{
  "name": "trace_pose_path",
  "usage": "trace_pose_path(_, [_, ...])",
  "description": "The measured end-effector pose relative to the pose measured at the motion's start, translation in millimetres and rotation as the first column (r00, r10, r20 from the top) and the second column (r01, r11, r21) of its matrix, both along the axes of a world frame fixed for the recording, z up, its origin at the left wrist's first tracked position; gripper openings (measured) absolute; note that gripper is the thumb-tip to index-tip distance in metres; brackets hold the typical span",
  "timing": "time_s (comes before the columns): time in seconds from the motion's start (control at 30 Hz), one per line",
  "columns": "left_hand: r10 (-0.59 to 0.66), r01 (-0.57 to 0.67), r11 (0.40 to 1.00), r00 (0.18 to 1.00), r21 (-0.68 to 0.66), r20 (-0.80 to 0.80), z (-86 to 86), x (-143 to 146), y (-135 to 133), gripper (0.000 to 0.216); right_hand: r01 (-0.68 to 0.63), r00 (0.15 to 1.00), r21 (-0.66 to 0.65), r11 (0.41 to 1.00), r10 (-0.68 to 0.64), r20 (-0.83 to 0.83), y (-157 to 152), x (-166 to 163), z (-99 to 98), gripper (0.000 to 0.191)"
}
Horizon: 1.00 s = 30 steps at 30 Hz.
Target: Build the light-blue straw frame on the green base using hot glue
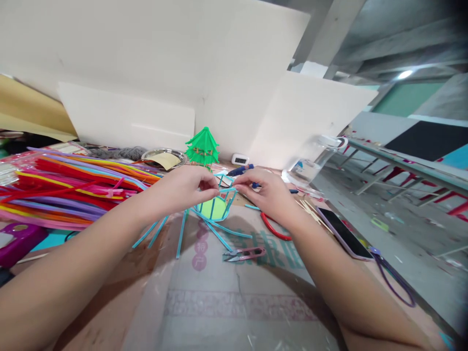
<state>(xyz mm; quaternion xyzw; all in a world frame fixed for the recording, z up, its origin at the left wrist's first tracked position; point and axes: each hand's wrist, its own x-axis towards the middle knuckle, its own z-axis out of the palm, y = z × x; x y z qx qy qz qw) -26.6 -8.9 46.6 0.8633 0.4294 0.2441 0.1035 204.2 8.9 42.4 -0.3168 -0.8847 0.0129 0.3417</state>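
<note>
A small open frame of light-blue pipe cleaners (213,208) stands on a yellow-green base (215,210) on the worktable. My left hand (192,185) pinches one end of a blue strip at the frame's upper rim. From the other side, my right hand (263,189) pinches the same rim strip between thumb and fingers. Loose blue pipe cleaners (182,236) fan out in front of the frame. Closer to me lie pink-handled thread snips (248,254). Behind my hands stands a green tiered roof model (205,146).
Bundles of coloured pipe cleaners (73,190) cover the left side, beside a purple tool (24,241). To the right are a phone (343,234), red-handled pliers (272,228), thin sticks (310,212) and a clear water bottle (310,163). White boards (153,58) rise behind.
</note>
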Motion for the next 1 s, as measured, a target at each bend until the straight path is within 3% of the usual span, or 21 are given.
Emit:
trace_pose_path(0.37, [0.023,-0.023,0.999,1.0,-0.029,0.005,-3.3,0,3,0.025,-0.054,0.996,-0.015,0.998,0.055,0.068,0,1,-4.3,0.009])
trace_pose_path(0.8, [-0.022,0.021,0.999,0.999,-0.024,-0.026,-3.9,-1,7,0.026,-0.021,0.993,-0.091,0.996,0.032,0.114,2,2,-4.4,0.008])
trace_pose_path(1.0, [0.014,-0.01,0.998,0.998,0.065,-0.061,-6.5,-5,15,0.024,0.003,0.99,-0.112,0.994,0.013,0.142,8,4,-10.2,0.007])
